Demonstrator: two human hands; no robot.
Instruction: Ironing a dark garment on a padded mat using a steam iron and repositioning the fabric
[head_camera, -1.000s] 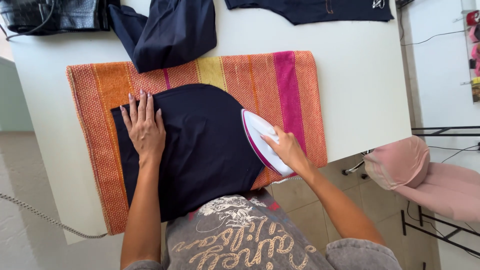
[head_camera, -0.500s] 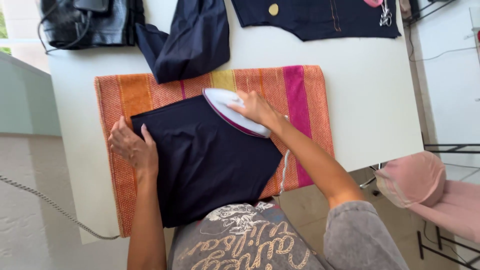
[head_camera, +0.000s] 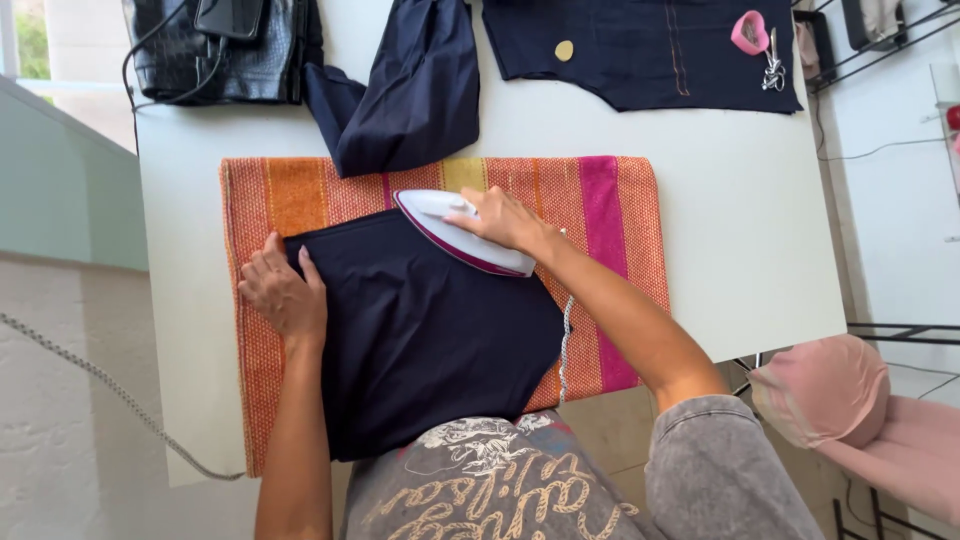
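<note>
Iron on dark cloth

The right hand has its grip clenched around the white iron at the navy cloth's top edge. The left hand, grip released, lies flat on the cloth's left edge over the striped towel on the bench.

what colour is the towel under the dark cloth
Orange, yellow and pink stripes on the towel, clearest in the head view.
</note>
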